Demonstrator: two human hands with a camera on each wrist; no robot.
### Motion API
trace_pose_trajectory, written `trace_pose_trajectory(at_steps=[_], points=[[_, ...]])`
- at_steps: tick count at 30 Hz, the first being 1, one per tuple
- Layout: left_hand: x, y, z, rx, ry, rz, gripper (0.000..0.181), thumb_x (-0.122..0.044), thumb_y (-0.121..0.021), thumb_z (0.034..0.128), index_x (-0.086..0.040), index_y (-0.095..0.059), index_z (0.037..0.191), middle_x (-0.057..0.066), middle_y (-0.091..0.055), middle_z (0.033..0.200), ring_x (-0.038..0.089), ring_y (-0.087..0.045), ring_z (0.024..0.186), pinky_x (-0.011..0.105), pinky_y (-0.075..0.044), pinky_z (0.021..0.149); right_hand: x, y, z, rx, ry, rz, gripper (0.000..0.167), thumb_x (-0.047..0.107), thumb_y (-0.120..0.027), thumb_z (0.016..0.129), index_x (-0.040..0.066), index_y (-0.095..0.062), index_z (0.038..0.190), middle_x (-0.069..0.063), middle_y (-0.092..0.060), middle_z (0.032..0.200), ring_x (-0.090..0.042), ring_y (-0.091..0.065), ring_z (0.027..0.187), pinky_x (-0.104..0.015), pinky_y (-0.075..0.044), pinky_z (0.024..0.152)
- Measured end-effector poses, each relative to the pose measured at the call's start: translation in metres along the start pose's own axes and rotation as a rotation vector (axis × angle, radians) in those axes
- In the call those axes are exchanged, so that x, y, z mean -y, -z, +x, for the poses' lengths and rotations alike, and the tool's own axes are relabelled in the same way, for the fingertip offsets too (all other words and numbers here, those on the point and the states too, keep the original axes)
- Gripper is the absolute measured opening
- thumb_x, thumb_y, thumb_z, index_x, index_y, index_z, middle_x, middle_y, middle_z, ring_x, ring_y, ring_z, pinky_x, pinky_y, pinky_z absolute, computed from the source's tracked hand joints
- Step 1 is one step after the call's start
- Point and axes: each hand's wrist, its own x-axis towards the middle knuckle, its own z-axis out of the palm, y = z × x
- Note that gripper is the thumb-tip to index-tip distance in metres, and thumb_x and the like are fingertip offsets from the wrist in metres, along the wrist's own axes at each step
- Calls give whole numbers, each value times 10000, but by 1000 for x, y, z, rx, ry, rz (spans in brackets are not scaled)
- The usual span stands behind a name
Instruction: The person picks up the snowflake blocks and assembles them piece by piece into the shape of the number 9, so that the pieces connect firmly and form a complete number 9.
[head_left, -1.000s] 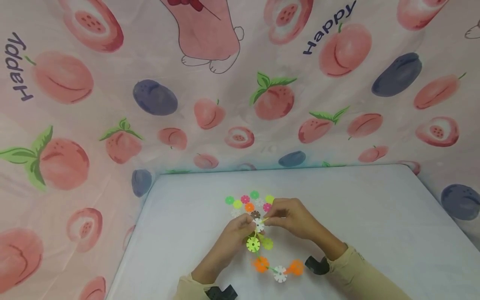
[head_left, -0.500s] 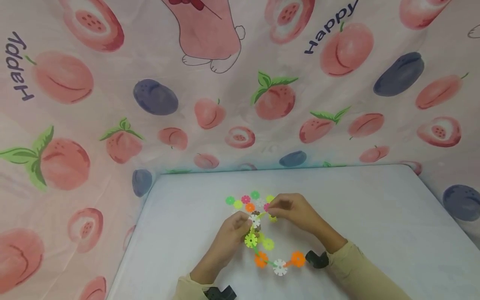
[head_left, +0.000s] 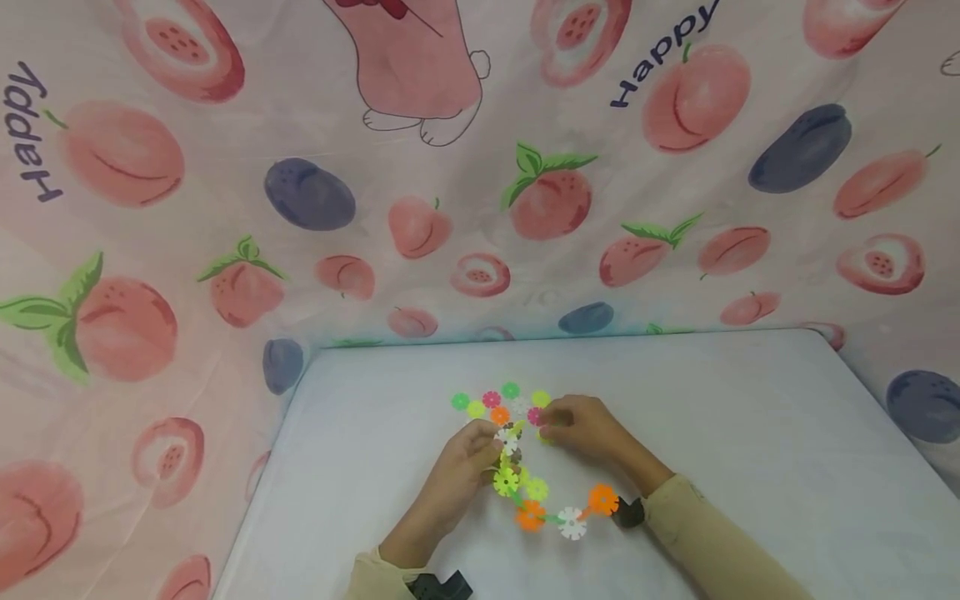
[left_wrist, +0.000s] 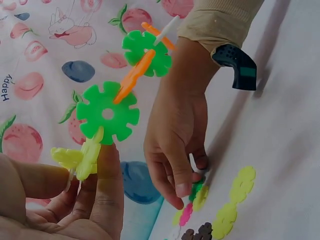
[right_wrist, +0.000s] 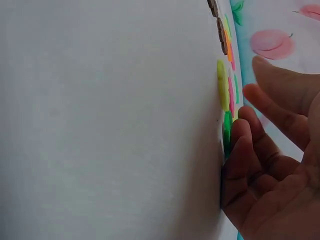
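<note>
A chain of slotted flower discs hangs from my left hand (head_left: 452,477), which pinches it near a white disc (head_left: 507,441). In the left wrist view the left hand (left_wrist: 75,207) has thumb and fingers on a yellow piece (left_wrist: 89,159) below a green disc (left_wrist: 95,120). The chain's far end carries an orange disc (head_left: 603,500). My right hand (head_left: 588,427) is low over the loose discs, off the chain. In the right wrist view, the right hand (right_wrist: 275,170) has thumb and forefinger apart, other fingers bent beside a green disc (right_wrist: 227,132); contact is unclear.
Loose discs lie on the white table (head_left: 712,417) beyond the hands, including a pink one (head_left: 491,399), an orange one (head_left: 499,415) and a green one (head_left: 460,402). Brown discs (right_wrist: 221,36) show in the right wrist view. A fruit-patterned cloth (head_left: 420,167) rises behind the table.
My right hand has come away from the chain's upper end toward the loose discs. The chain's lower end has swung up and slightly right, while my left hand keeps its hold.
</note>
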Motion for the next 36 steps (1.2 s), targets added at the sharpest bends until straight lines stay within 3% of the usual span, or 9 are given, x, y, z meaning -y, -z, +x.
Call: trace_pose_trajectory(at_steps=[4, 9, 18, 25, 31, 36], points=[[-1, -1, 1, -3, 10, -19, 181, -153, -526, 1043, -27, -507, 1172, 155, -696, 1097, 172, -637, 948, 269, -560, 820, 1, -2, 1, 4, 4, -48, 212, 212, -834, 845, 221, -771, 1047, 77, -692, 973, -120, -581, 870, -343, -512, 818], [0, -1, 2, 0, 12, -32, 169, -137, -552, 1019, -40, -493, 1143, 234, -707, 1157, 190, -685, 985, 275, -587, 841, 9, -2, 0, 29, -6, -75, 214, 147, -847, 821, 222, -764, 1003, 81, -685, 987, -117, -599, 919, -367, -532, 884], [6, 1, 4, 33, 1, 8, 405, -113, -562, 1014, -56, -511, 1411, 166, -648, 1110, 129, -616, 854, 249, -582, 813, 5, -3, 0, 68, -22, -44, 232, 153, -862, 808, 218, -676, 931, 96, -653, 908, -129, -571, 852, -322, -520, 820], [7, 0, 4, 4, 19, 22, 383, -124, -542, 1029, -61, -567, 1407, 47, -620, 1048, 119, -550, 850, 249, -540, 751, -4, 2, 0, 77, 39, 3, 147, 236, -829, 853, 251, -695, 910, 103, -701, 914, -116, -616, 865, -350, -528, 821], [9, 2, 5, -22, 55, 26, 352, -159, -543, 1045, -53, -582, 1379, -4, -593, 923, 125, -533, 822, 241, -544, 731, 6, 11, -6, 140, -3, 229, 127, 225, -745, 922, 167, -738, 1035, -1, -728, 838, -176, -675, 769, -329, -564, 764], [9, 2, 6, -28, 64, 23, 350, -160, -541, 1049, -33, -586, 1373, 27, -650, 997, 113, -571, 823, 240, -553, 723, 20, 20, -9, 184, -5, 435, 225, 207, -705, 952, 56, -714, 1120, -186, -728, 897, -295, -697, 798, -368, -608, 785]])
